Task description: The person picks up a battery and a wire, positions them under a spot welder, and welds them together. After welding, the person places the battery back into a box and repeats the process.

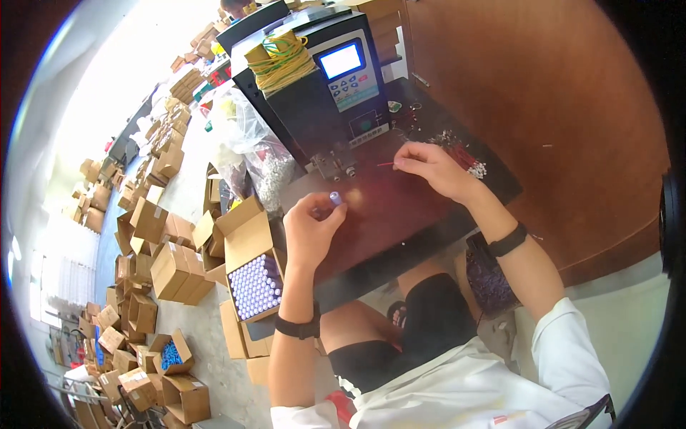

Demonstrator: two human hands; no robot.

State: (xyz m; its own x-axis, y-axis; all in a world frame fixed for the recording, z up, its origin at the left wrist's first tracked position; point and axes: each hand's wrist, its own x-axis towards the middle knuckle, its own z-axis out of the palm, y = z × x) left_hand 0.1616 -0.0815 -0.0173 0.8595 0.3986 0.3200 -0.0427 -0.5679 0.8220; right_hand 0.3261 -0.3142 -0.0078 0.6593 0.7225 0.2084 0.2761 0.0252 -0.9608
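In my left hand (307, 227), a small purple cylindrical battery cell (335, 197) stands between thumb and fingers, one end pointing up. My right hand (434, 168), farther right over the table, pinches a short, thin red wire (386, 164) whose free end points left. Between my hands and just beyond them are the small metal electrodes (336, 169) at the front of a black bench machine (357, 107) with a lit screen. The cell and the wire are apart. To the right of the machine, beyond my right hand, lies a pile of red wires with white ends (464, 154).
An open carton (243, 216) packed with purple cells stands left of the dark table (379, 232). Clear plastic bags (268, 161) sit behind it. Yellow-green wire (282, 68) lies on the machine. Many cartons (175, 272) cover the floor at left; a brown panel (543, 129) rises at right.
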